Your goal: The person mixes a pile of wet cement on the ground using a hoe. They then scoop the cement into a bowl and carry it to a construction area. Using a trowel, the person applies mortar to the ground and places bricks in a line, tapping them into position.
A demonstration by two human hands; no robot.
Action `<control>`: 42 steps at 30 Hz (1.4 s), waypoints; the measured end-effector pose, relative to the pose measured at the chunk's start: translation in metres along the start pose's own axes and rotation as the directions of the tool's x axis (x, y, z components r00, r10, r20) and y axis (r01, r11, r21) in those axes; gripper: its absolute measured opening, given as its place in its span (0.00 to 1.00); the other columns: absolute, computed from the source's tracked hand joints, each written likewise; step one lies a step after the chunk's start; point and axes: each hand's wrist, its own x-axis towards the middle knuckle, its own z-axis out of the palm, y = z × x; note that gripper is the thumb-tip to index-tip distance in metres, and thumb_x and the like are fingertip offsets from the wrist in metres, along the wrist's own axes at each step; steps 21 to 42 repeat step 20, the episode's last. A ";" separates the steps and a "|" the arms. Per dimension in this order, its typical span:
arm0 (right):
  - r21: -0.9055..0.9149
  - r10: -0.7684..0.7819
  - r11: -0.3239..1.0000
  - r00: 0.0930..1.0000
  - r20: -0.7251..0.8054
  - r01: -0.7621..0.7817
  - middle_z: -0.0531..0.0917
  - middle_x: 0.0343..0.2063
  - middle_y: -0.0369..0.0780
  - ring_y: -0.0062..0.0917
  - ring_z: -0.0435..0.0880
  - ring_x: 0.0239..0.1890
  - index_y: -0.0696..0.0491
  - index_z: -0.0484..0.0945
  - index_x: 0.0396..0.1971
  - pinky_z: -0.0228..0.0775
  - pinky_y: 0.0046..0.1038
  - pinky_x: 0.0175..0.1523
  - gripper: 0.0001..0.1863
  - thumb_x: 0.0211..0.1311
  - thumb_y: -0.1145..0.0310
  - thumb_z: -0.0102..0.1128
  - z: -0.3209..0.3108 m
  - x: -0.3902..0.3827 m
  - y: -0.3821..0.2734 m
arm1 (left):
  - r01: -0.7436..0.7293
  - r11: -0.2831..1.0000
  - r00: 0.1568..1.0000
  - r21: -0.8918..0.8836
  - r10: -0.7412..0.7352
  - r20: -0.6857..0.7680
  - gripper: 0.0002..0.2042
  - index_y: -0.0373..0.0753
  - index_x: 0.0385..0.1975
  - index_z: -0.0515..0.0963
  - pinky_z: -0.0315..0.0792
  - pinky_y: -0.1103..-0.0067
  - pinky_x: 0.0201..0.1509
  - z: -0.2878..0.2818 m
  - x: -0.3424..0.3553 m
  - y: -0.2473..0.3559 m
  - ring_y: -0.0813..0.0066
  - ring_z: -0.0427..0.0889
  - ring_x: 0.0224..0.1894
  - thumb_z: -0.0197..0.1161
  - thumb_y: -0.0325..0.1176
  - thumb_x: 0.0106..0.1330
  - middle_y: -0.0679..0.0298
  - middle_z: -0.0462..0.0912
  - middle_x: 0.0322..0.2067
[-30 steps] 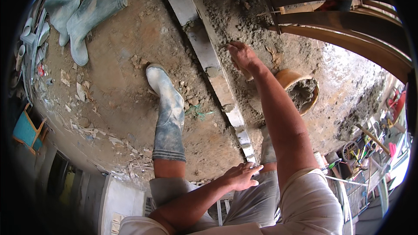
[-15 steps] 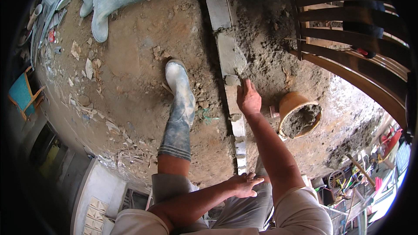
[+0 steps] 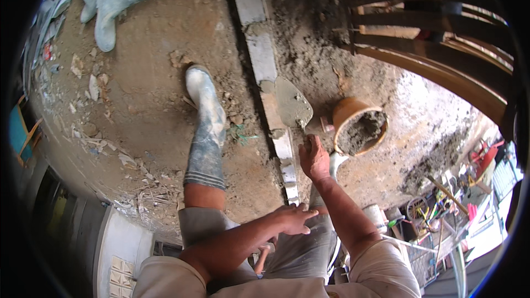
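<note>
My right hand (image 3: 314, 157) is closed around a trowel (image 3: 291, 99), most of its handle hidden in the fist. Wet grey mortar smears the broad blade, which lies at the right edge of a low row of blocks (image 3: 259, 49). My left hand (image 3: 292, 219) rests on my right knee with its fingers stretched out, holding nothing. To the right of the trowel stands an orange bucket (image 3: 343, 111) containing grey mortar (image 3: 361, 132). Mortar also shows in joints between the blocks.
My left boot (image 3: 205, 105) stands on dirt left of the blocks; my right boot (image 3: 337, 163) is near the bucket. Other rubber boots (image 3: 124, 0) are at upper left. A brown slatted wooden frame (image 3: 430, 60) fills the upper right. Rubble (image 3: 94, 85) lies left; tools clutter the lower right.
My right hand has drawn the trowel back toward me, and its blade now shows fully beside the blocks. The whole view has shifted slightly; my left hand stays at the knee.
</note>
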 end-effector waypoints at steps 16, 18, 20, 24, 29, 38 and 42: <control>0.240 0.659 0.686 0.727 0.193 -0.687 0.83 0.30 0.51 0.39 0.86 0.26 0.59 0.77 0.47 0.77 0.38 0.30 0.18 0.64 0.61 0.57 -0.093 -0.078 0.127 | 0.080 0.996 0.996 -0.048 -0.082 -0.023 0.39 0.52 0.73 0.54 0.56 0.64 0.73 0.022 0.045 -0.017 0.50 0.57 0.71 0.62 0.50 0.63 0.51 0.53 0.71; 0.396 0.607 0.660 0.764 0.220 -0.638 0.82 0.25 0.46 0.29 0.82 0.18 0.57 0.76 0.51 0.74 0.31 0.21 0.20 0.65 0.59 0.57 -0.080 -0.051 0.144 | 0.077 0.997 0.997 -0.032 -0.077 -0.021 0.39 0.51 0.73 0.54 0.55 0.64 0.73 0.023 0.051 -0.018 0.49 0.56 0.72 0.62 0.50 0.63 0.51 0.53 0.71; 0.529 0.654 0.490 0.693 0.303 -0.693 0.83 0.26 0.46 0.36 0.83 0.20 0.53 0.74 0.56 0.75 0.33 0.23 0.22 0.67 0.56 0.55 -0.074 -0.039 0.146 | 0.088 0.996 0.996 -0.027 -0.089 -0.001 0.40 0.50 0.73 0.53 0.54 0.64 0.74 0.017 0.048 -0.015 0.49 0.55 0.72 0.62 0.51 0.64 0.51 0.52 0.72; 0.529 0.654 0.490 0.693 0.303 -0.693 0.83 0.26 0.46 0.36 0.83 0.20 0.53 0.74 0.56 0.75 0.33 0.23 0.22 0.67 0.56 0.55 -0.074 -0.039 0.146 | 0.088 0.996 0.996 -0.027 -0.089 -0.001 0.40 0.50 0.73 0.53 0.54 0.64 0.74 0.017 0.048 -0.015 0.49 0.55 0.72 0.62 0.51 0.64 0.51 0.52 0.72; 0.529 0.654 0.490 0.693 0.303 -0.693 0.83 0.26 0.46 0.36 0.83 0.20 0.53 0.74 0.56 0.75 0.33 0.23 0.22 0.67 0.56 0.55 -0.074 -0.039 0.146 | 0.088 0.996 0.996 -0.027 -0.089 -0.001 0.40 0.50 0.73 0.53 0.54 0.64 0.74 0.017 0.048 -0.015 0.49 0.55 0.72 0.62 0.51 0.64 0.51 0.52 0.72; 0.529 0.654 0.490 0.693 0.303 -0.693 0.83 0.26 0.46 0.36 0.83 0.20 0.53 0.74 0.56 0.75 0.33 0.23 0.22 0.67 0.56 0.55 -0.074 -0.039 0.146 | 0.088 0.996 0.996 -0.027 -0.089 -0.001 0.40 0.50 0.73 0.53 0.54 0.64 0.74 0.017 0.048 -0.015 0.49 0.55 0.72 0.62 0.51 0.64 0.51 0.52 0.72; 0.529 0.654 0.490 0.693 0.303 -0.693 0.83 0.26 0.46 0.36 0.83 0.20 0.53 0.74 0.56 0.75 0.33 0.23 0.22 0.67 0.56 0.55 -0.074 -0.039 0.146 | 0.088 0.996 0.996 -0.027 -0.089 -0.001 0.40 0.50 0.73 0.53 0.54 0.64 0.74 0.017 0.048 -0.015 0.49 0.55 0.72 0.62 0.51 0.64 0.51 0.52 0.72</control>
